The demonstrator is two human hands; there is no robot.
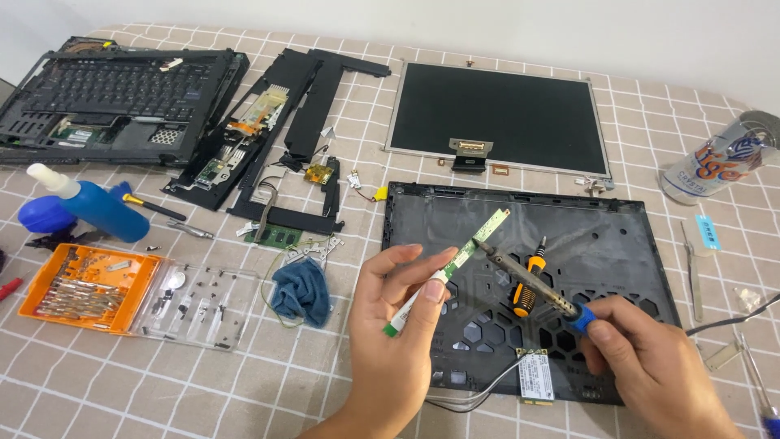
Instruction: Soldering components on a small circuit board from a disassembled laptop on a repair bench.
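A soft cloth with a beige and white check covers the counter (325,382), and on it lie the stripped parts of a laptop: a flat black plastic lid shell (617,236) pierced with angular cut-outs, a dark glassy screen panel (497,114) in a thin metal frame, and a black keyboard base (114,93) at the far left. The left hand (394,325) is curled, thumb and fingertips pinching the lower end of a long, narrow green circuit strip (455,260) that slants up and to the right over the shell. The right hand (650,358) is closed around the blue grip of a soldering iron (528,280), whose dull metal shaft runs up and left so that its tip meets the strip near the upper end. Just behind the shaft, on the shell, lies a short screwdriver (528,284) with an orange and black handle. A small card with a white label (536,378) sits at the shell's near edge between the two hands. Off to the left are a crumpled blue rag (302,291), a clear-lidded orange case of bits (81,289) and a blue squeeze bottle (97,207) with a white nozzle; a drink can (715,162) lies on its side at the right.
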